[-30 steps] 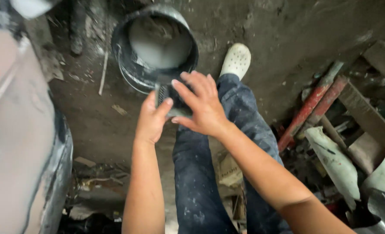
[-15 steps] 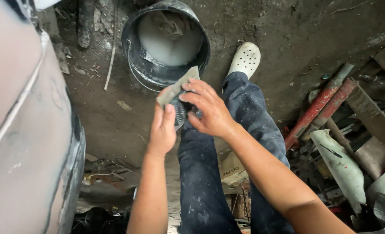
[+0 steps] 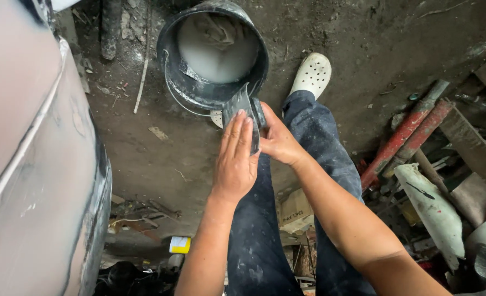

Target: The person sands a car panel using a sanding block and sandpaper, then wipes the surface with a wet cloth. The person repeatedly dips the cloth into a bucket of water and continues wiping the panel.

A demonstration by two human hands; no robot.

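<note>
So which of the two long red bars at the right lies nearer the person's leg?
The lower-left red bar: its end comes down close beside the jeans-clad leg. The other red bar lies parallel on its far side, towards the wooden plank.

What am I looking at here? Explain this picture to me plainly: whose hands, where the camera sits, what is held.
There is no machine here. The camera sits on a person's head and looks down, so you see their own arms, jeans and a white clog on a dirt floor. The left hand lies flat against a dark flat pad, perhaps sanding paper. The right hand grips it from the other side. Just beyond stands a black bucket holding pale grey liquid. A large pale curved panel fills the left edge. Red bars and scrap lie at the right.
</note>
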